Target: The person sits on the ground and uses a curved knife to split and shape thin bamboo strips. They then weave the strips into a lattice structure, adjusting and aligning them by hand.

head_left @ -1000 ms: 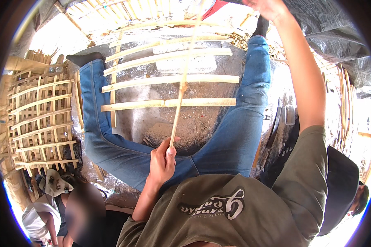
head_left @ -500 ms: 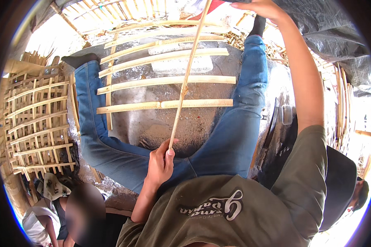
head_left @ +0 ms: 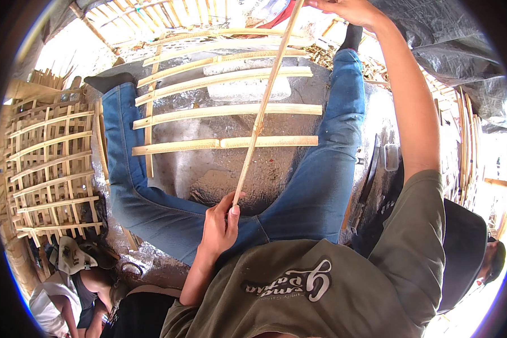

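Note:
A long, narrow bamboo strip (head_left: pixel 257 125) runs up at a slant in front of me. My left hand (head_left: pixel 219 227) pinches its lower end near my lap. At the top edge of the picture, my right hand (head_left: pixel 349 10) has its fingers against the strip's upper part; the frame partly cuts them off. Beneath the strip, several flat bamboo slats (head_left: pixel 270 109) lie crosswise in a spaced row between my legs. Their left ends rest on a thin upright bamboo piece (head_left: pixel 149 132).
My jeans-clad legs (head_left: pixel 343 112) frame the slats. A woven bamboo lattice panel (head_left: pixel 53 174) stands at the left. A pale slab (head_left: pixel 250 90) lies under the far slats. Another person (head_left: pixel 90 293) is at the lower left. Dark plastic sheeting (head_left: pixel 450 39) hangs at the upper right.
The strip's upper end has swung slightly right, and my right hand has shifted left to meet it. My left hand keeps its pinch. The person at the lower left has moved a little.

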The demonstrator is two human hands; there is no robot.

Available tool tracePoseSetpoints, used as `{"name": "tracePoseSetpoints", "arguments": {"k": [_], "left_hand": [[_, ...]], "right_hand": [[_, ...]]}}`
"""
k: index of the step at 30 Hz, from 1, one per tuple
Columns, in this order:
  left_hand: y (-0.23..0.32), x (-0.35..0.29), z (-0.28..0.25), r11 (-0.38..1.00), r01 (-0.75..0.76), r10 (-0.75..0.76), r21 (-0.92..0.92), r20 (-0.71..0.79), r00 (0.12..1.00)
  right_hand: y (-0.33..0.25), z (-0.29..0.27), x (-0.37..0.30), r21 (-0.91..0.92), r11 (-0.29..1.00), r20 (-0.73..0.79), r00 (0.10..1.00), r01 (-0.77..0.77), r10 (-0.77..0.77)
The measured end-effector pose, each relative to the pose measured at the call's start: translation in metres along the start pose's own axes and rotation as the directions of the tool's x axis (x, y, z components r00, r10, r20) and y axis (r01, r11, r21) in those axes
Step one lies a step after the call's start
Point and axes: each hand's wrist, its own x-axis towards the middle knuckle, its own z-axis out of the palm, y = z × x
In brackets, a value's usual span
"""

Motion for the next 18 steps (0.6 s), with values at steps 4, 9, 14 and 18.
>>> {"name": "tracePoseSetpoints", "arguments": {"k": [4, 9, 14, 18], "left_hand": [[0.001, 0.001, -0.001, 1.0, -0.012, 0.012, 0.009, 0.003, 1.0], [0.002, 0.003, -0.001, 1.0, -0.024, 0.024, 0.001, -0.001, 1.0], [0.005, 0.0, -0.003, 0.996, -0.049, 0.052, 0.069, -0.046, 0.998], [0.002, 0.003, -0.001, 0.971, -0.158, 0.176, 0.18, -0.091, 0.98]], "right_hand": [[0.004, -0.002, -0.001, 0.108, 0.992, -0.006, 0.998, -0.059, 0.06], [0.045, -0.011, 0.011, 0.415, 0.908, -0.236, 0.958, -0.053, 0.164], [0.043, -0.005, 0.004, -0.406, 0.719, -0.775, 0.63, -0.564, 0.057], [0.051, -0.018, 0.008, -0.361, 0.883, -0.652, 0.758, -0.301, -0.008]]}}
